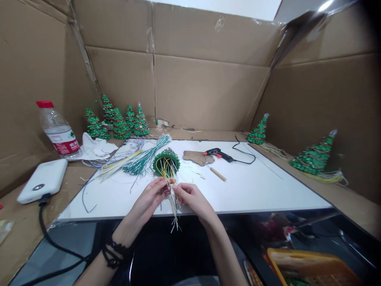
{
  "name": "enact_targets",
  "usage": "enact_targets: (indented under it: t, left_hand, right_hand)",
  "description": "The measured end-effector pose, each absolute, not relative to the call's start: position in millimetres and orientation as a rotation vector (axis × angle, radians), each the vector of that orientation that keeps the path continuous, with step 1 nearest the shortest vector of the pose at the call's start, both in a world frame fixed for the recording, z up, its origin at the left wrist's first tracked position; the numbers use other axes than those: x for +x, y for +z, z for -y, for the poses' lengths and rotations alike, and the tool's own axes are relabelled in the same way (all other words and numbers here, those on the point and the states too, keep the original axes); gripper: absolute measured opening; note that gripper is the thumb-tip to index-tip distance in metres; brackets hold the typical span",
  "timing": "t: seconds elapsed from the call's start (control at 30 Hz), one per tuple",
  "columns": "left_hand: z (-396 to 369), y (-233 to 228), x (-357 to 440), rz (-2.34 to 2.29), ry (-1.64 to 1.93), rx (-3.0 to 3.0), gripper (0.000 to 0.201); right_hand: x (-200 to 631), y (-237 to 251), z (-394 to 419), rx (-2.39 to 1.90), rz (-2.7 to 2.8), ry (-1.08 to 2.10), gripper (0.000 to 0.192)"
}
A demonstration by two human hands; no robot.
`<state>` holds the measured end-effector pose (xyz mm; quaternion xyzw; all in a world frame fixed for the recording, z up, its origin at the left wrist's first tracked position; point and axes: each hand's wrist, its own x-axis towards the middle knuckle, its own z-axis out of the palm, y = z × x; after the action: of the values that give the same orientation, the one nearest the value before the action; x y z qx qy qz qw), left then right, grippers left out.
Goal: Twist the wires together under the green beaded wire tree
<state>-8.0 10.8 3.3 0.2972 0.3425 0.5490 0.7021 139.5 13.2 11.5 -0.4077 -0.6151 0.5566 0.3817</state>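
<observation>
A small green Christmas tree lies on its side on the white board, its hollow base facing me. Yellow and white wires run out of that base toward the board's front edge, their loose ends hanging past it. My left hand pinches the wires just below the base. Close beside it, my right hand has its thumb and fingers closed on the same wires. The fingertips hide the exact spot where the strands meet. A bundle of green and white wires lies left of the tree.
A black and orange glue gun rests by a torn cardboard piece and a wooden-handled tool. Several finished trees stand back left, a tree right. A bottle and white power bank sit left.
</observation>
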Motion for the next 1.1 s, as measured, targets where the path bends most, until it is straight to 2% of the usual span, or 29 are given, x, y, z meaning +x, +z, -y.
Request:
enact_targets:
  t: [0.43, 1.1]
  left_hand:
    - [-12, 0, -8, -0.767, 1.249, 0.659, 0.013]
    - [-12, 4, -7, -0.712, 1.233, 0.653, 0.011]
  right_hand:
    - [145, 7, -14, -1.063, 1.561, 1.237, 0.039]
    - [153, 8, -10, -1.027, 1.597, 1.473, 0.042]
